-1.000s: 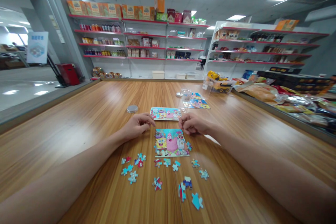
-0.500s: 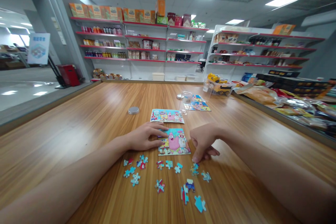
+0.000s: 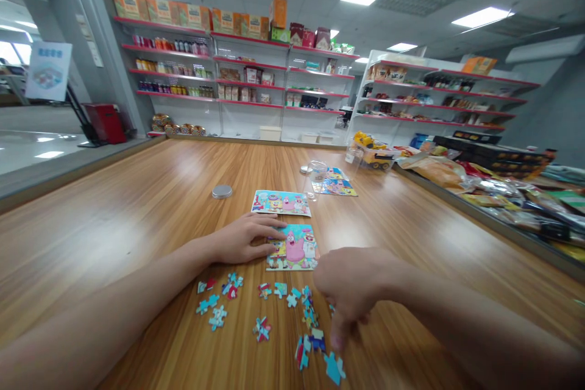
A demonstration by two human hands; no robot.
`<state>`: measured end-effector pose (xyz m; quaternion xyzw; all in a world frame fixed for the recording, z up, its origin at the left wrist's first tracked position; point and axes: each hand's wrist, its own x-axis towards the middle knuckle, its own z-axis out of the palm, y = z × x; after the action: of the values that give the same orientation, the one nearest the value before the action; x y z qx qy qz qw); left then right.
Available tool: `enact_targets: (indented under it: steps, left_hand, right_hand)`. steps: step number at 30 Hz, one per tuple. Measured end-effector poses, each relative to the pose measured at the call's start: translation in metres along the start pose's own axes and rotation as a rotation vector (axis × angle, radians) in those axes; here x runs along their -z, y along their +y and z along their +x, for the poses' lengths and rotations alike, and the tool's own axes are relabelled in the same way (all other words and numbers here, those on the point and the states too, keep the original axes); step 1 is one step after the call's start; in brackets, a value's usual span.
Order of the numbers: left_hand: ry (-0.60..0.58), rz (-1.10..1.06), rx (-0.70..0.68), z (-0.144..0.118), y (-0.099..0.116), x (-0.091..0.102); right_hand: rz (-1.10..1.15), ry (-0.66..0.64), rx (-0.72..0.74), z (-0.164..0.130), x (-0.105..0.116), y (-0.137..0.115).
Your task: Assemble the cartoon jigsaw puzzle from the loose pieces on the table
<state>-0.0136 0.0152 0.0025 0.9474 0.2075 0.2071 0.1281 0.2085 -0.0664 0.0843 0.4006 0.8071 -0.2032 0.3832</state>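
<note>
A partly assembled cartoon jigsaw puzzle (image 3: 297, 247) lies on the table, showing a pink starfish figure. My left hand (image 3: 247, 239) rests flat at its left edge, fingers stretched over that side. Below the puzzle are scattered loose jigsaw pieces, among them a red and blue one (image 3: 262, 329) and a dark blue and white one (image 3: 317, 339). Over the right-hand pieces, my right hand (image 3: 351, 283) bends downward with one digit extended close to a light blue piece (image 3: 335, 368). Its other fingers are mostly hidden; I see nothing held.
Behind the puzzle lies a picture card (image 3: 281, 203) with similar figures. A round metal lid (image 3: 222, 191), a clear jar (image 3: 317, 172) and another puzzle picture (image 3: 336, 186) sit farther back. A bin with yellow toy trucks (image 3: 375, 155) stands near packaged goods (image 3: 457, 177) at the right.
My right hand has moved down toward the nearer pieces. Pieces near its earlier place now sit in a loose column. My left hand stays on the puzzle; the view has shifted slightly.
</note>
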Motion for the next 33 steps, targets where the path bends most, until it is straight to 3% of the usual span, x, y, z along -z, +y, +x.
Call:
enact_targets:
  steps: [4, 6, 8, 12, 14, 20, 24, 29, 33]
  left_hand:
    - [-0.007, -0.007, 0.001, 0.002, 0.002, -0.001]
    - [-0.002, -0.018, 0.008, 0.002, 0.001, -0.001]
    - [-0.001, -0.025, 0.026, 0.002, 0.001, -0.001]
    - [-0.011, -0.028, 0.050, 0.001, 0.000, -0.001]
    - [-0.007, -0.033, 0.040, 0.001, 0.000, -0.001]
    - [-0.017, -0.035, 0.029, 0.003, 0.000, -0.001]
    - [0.000, -0.049, 0.037, 0.002, -0.003, -0.003]
    - [-0.004, -0.060, 0.043, 0.002, -0.004, -0.002]
    - [-0.031, -0.024, 0.030, 0.002, 0.000, 0.001]
  right_hand:
    - [-0.116, 0.287, 0.190, 0.005, 0.000, -0.018]
    - [-0.143, 0.366, 0.229, -0.003, -0.002, -0.024]
    - [-0.193, 0.334, 0.206, -0.013, -0.005, -0.027]
    - [-0.320, 0.126, 0.129, -0.022, -0.016, -0.029]
    - [-0.312, 0.163, 0.177, -0.016, -0.019, -0.032]
    - [-0.009, 0.403, 0.235, 0.007, -0.014, -0.052]
    - [-0.077, 0.453, 0.218, 0.000, -0.014, -0.051]
    - [-0.095, 0.404, -0.030, -0.013, -0.020, -0.035]
    - [-0.201, 0.499, 0.104, 0.001, -0.021, -0.038]
